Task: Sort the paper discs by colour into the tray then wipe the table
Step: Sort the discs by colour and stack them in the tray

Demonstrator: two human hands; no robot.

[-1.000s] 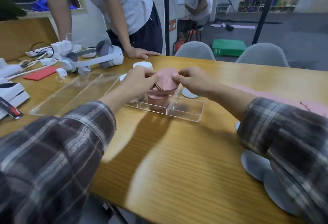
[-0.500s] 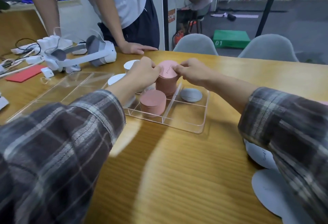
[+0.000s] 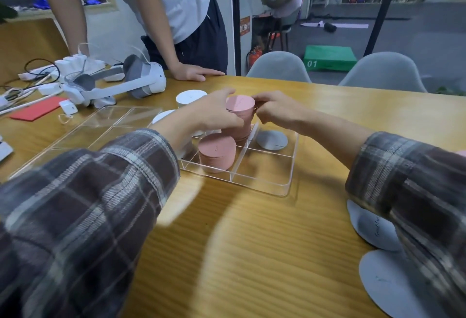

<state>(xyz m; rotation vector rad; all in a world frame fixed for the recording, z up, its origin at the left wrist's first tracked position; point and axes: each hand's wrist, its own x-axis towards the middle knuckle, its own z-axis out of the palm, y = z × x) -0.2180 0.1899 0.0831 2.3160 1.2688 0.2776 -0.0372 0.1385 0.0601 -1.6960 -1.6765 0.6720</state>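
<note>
1. The clear tray (image 3: 290, 179) sits on the desk (image 3: 252, 242) about mid-scene, and clear dividers split it into compartments.
2. We see the left grip (image 3: 214, 113) come in from the left and the right grip (image 3: 274, 111) from the right. They meet on the far pink stack (image 3: 239, 104) of paper discs.
3. This stack stands upright in a far compartment of the tray, directly between the two grips.
4. The left grip is clamped on the stack, with its fingers curled round the left side.
5. The right grip is clamped on it too, its fingers pinching the upper right edge. The stack's flat top shows uncovered between them.
6. A shorter near pink stack (image 3: 216, 151) stands in the compartment just nearer to us. We cannot tell whether the two stacks touch.
7. A single grey disc (image 3: 272, 140) lies flat in the far right compartment, just right of the held stack and below the right wrist.
8. White stacks (image 3: 191, 98) stand at the tray's far left, partly hidden by the left grip. We cannot tell which compartments they are in.
9. Two loose grey discs (image 3: 375, 227) lie on the desk at the near right, partly under the right sleeve.
10. On the left of the desk are a second clear tray (image 3: 113, 126), a white headset (image 3: 141, 83) and a red card (image 3: 37, 112).
11. Another person's hand (image 3: 194, 73) rests flat on the far edge.
</note>
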